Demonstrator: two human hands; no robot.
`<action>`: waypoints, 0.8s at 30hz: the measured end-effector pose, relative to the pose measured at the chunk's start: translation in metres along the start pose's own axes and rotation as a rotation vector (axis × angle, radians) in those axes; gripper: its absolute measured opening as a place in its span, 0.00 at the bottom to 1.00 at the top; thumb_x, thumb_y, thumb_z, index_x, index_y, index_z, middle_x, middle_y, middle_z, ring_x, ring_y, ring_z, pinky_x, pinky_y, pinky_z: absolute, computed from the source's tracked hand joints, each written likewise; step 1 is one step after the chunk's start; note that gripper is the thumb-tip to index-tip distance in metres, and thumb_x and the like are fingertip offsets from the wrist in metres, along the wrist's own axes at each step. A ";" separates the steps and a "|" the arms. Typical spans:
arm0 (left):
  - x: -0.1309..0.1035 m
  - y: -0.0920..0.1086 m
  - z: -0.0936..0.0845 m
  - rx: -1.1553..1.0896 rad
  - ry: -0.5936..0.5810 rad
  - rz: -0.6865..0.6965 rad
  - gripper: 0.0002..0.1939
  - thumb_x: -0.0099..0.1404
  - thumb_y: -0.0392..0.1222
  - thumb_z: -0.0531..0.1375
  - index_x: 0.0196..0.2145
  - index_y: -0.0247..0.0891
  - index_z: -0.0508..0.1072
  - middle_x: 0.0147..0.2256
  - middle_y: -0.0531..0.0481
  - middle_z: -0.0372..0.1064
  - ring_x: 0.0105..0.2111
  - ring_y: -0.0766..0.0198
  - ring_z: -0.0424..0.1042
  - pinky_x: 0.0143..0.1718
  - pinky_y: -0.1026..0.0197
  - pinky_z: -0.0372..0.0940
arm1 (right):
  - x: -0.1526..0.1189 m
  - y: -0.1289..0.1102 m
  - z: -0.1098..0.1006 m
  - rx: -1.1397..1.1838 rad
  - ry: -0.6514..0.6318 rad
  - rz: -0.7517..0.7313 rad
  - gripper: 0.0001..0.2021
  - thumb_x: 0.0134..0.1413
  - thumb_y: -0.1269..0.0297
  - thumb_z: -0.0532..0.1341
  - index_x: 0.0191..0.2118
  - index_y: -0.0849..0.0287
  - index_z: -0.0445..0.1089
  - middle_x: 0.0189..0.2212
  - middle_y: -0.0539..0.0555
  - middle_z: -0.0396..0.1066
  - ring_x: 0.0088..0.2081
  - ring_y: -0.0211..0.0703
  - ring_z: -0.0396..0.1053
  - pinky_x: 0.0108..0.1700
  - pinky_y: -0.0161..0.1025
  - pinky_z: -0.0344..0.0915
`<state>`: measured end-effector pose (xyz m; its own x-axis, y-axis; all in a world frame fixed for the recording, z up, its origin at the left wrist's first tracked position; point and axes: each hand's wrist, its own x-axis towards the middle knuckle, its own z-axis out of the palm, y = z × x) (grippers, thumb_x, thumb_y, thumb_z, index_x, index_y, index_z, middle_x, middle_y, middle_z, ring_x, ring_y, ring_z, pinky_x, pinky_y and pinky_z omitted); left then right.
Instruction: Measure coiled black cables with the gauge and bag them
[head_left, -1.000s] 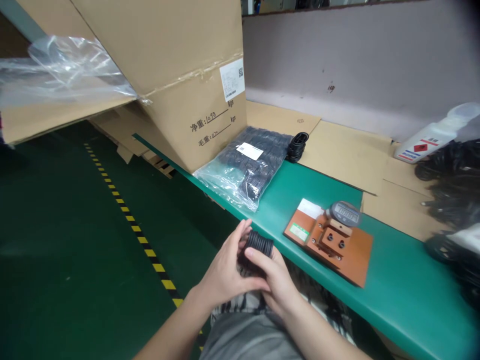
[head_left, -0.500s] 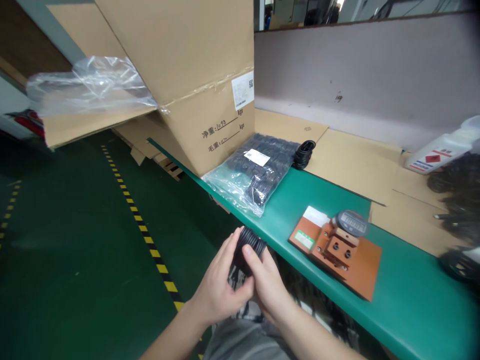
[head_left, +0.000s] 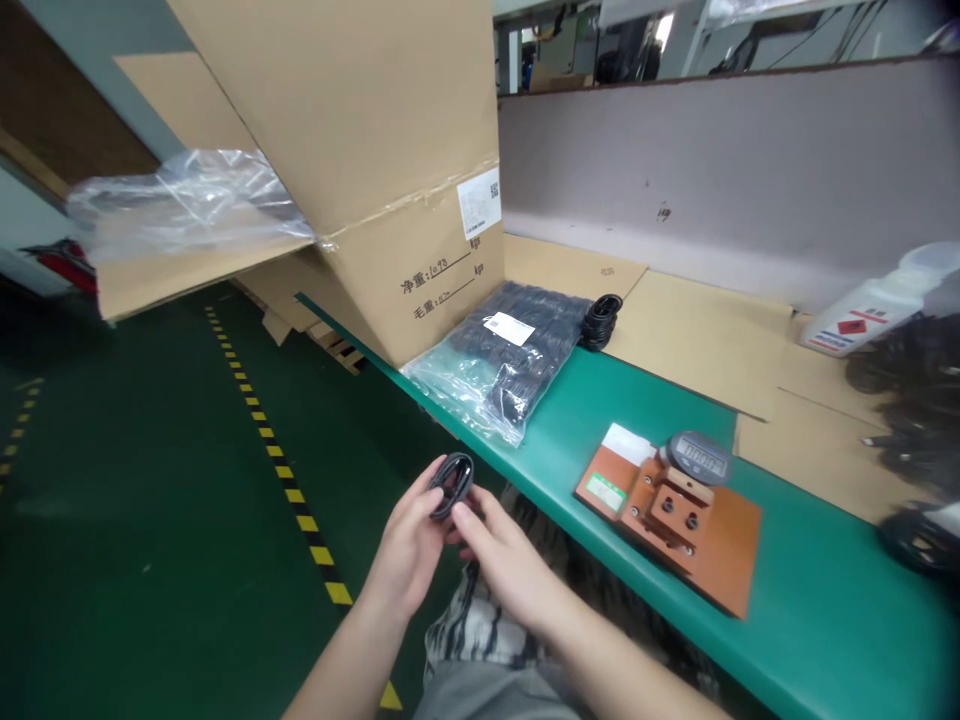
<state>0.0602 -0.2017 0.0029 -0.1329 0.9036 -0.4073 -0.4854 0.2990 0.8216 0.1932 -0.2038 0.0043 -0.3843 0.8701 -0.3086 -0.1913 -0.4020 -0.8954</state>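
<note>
Small bundle of thin black rubber rings [head_left: 451, 482], stacked together into a flattened loop, tilted on edge, pinched between the fingers of both hands, held in the air near the front edge of the green worktop [head_left: 787, 610], left of centre

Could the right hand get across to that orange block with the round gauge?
Probably yes: the right hand is busy on the black rings, but bare green bench leads to the orange block.
</note>
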 end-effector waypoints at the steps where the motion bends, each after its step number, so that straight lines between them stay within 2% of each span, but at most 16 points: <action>1: 0.001 0.001 -0.001 -0.076 0.005 -0.041 0.23 0.62 0.44 0.62 0.53 0.33 0.71 0.50 0.38 0.76 0.55 0.47 0.72 0.58 0.47 0.67 | 0.000 0.003 -0.002 -0.028 0.001 -0.032 0.29 0.56 0.47 0.64 0.58 0.57 0.67 0.57 0.59 0.67 0.41 0.44 0.72 0.44 0.42 0.68; 4: 0.005 0.009 -0.003 -0.194 0.036 -0.107 0.16 0.63 0.41 0.60 0.46 0.30 0.76 0.47 0.36 0.77 0.53 0.51 0.74 0.56 0.53 0.69 | -0.002 0.012 -0.010 -0.061 0.006 -0.063 0.24 0.52 0.54 0.68 0.53 0.58 0.70 0.49 0.57 0.72 0.38 0.42 0.71 0.42 0.40 0.67; 7: 0.015 0.022 -0.001 -0.140 0.049 -0.012 0.14 0.63 0.40 0.62 0.45 0.31 0.76 0.48 0.38 0.77 0.51 0.53 0.76 0.55 0.55 0.70 | -0.008 0.016 -0.016 -0.102 0.019 -0.044 0.18 0.54 0.55 0.67 0.48 0.58 0.72 0.41 0.56 0.74 0.39 0.44 0.71 0.44 0.42 0.67; 11: 0.044 0.042 0.006 0.273 0.014 0.351 0.23 0.62 0.44 0.64 0.53 0.33 0.72 0.53 0.38 0.74 0.52 0.50 0.74 0.56 0.49 0.69 | -0.015 0.015 -0.017 -0.147 -0.002 -0.077 0.15 0.55 0.57 0.65 0.45 0.59 0.73 0.41 0.57 0.74 0.41 0.46 0.72 0.47 0.44 0.68; 13: 0.062 0.048 0.011 0.435 0.040 0.468 0.30 0.59 0.46 0.66 0.57 0.34 0.69 0.56 0.38 0.71 0.55 0.49 0.72 0.58 0.48 0.66 | -0.018 0.016 -0.016 -0.159 -0.005 -0.079 0.14 0.55 0.57 0.65 0.44 0.60 0.73 0.39 0.56 0.74 0.40 0.47 0.72 0.46 0.44 0.68; 15: 0.078 0.051 0.014 0.528 0.083 0.530 0.35 0.56 0.44 0.69 0.59 0.35 0.68 0.57 0.40 0.70 0.57 0.48 0.70 0.60 0.49 0.63 | -0.020 0.019 -0.015 -0.162 0.003 -0.070 0.13 0.55 0.58 0.65 0.43 0.60 0.73 0.36 0.55 0.74 0.39 0.47 0.72 0.45 0.44 0.69; 18: 0.094 0.051 0.018 0.714 0.131 0.593 0.38 0.52 0.42 0.71 0.60 0.37 0.67 0.54 0.40 0.72 0.54 0.47 0.72 0.60 0.47 0.63 | -0.024 0.026 -0.014 -0.171 0.012 -0.060 0.12 0.56 0.58 0.65 0.42 0.60 0.73 0.34 0.55 0.73 0.38 0.47 0.72 0.44 0.43 0.69; 24: 0.108 0.047 0.029 1.000 0.165 0.685 0.34 0.55 0.44 0.69 0.58 0.37 0.66 0.53 0.38 0.70 0.51 0.45 0.72 0.55 0.44 0.66 | -0.027 0.042 -0.013 -0.193 -0.029 -0.036 0.12 0.57 0.59 0.62 0.43 0.61 0.72 0.35 0.55 0.73 0.39 0.46 0.72 0.44 0.42 0.69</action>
<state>0.0480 -0.0811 0.0085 -0.2438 0.9387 0.2437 0.5964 -0.0531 0.8010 0.2075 -0.2405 -0.0291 -0.4064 0.8735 -0.2682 -0.0298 -0.3060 -0.9516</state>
